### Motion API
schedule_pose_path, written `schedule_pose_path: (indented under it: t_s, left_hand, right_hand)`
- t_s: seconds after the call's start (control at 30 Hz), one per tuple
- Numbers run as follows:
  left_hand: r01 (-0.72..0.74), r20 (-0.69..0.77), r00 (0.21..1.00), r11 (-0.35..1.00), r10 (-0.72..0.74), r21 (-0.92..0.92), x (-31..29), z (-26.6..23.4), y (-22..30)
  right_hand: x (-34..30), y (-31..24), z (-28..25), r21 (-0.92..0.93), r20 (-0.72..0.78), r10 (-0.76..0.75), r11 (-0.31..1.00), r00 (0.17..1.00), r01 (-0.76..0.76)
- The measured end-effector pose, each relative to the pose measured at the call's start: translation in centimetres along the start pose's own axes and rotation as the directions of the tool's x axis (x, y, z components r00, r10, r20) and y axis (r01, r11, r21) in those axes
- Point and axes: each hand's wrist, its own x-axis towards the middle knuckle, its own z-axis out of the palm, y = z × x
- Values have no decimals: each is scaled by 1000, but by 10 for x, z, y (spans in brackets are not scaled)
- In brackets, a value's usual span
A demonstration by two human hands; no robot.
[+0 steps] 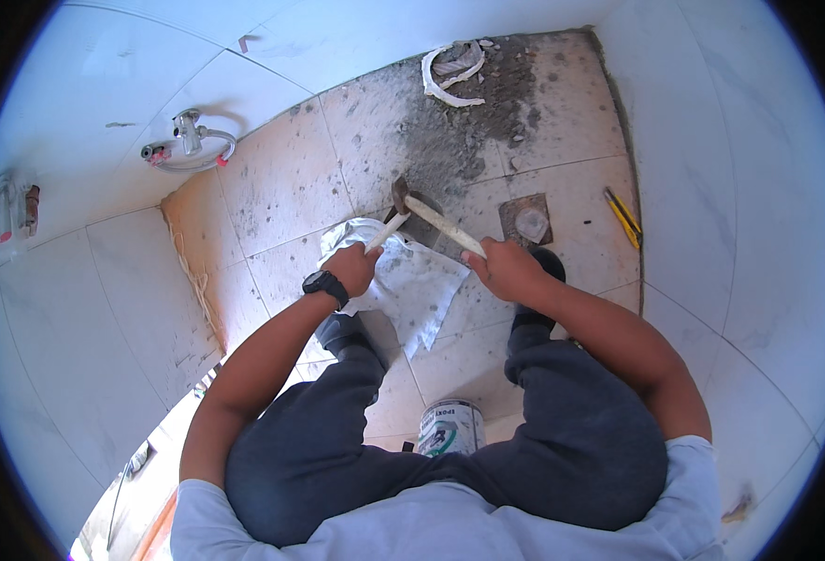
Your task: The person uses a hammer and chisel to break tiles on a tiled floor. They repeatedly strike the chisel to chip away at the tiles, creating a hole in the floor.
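Note:
My right hand (513,271) is closed round the pale wooden handle of a hammer (442,222), whose rusty head points up and left. My left hand (351,269), with a black watch on the wrist, grips a tool with a pale handle (387,230). The far end of that tool meets the hammer head, and its kind is hard to make out. Below both tools a crumpled white cloth (420,285) lies on the tiled floor, between my feet and partly behind my left hand.
A square floor drain (531,222) and a yellow utility knife (624,217) are to the right. Grey rubble (473,136) and a broken white ring (438,92) lie by the far wall. A valve with a hose (188,133) juts from the left wall. A paint can (451,428) stands between my legs.

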Motion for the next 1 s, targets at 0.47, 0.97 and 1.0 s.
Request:
schedule_pose_path:
  t_s: [0.47,0.97,1.0]
  left_hand:
    - [119,-40,992,993,-118,6,-7,-11,3]
    - [115,39,992,990,-118,85,3,-25,15]
    - [124,41,991,988,-128,87,3,-26,15]
  right_hand:
    - [-6,-3,-23,143,-143,-98,983,985,118]
    - [1,5,9,200,-124,-59,976,991,83]
    - [1,5,10,215,-177,-75,970,981,112]
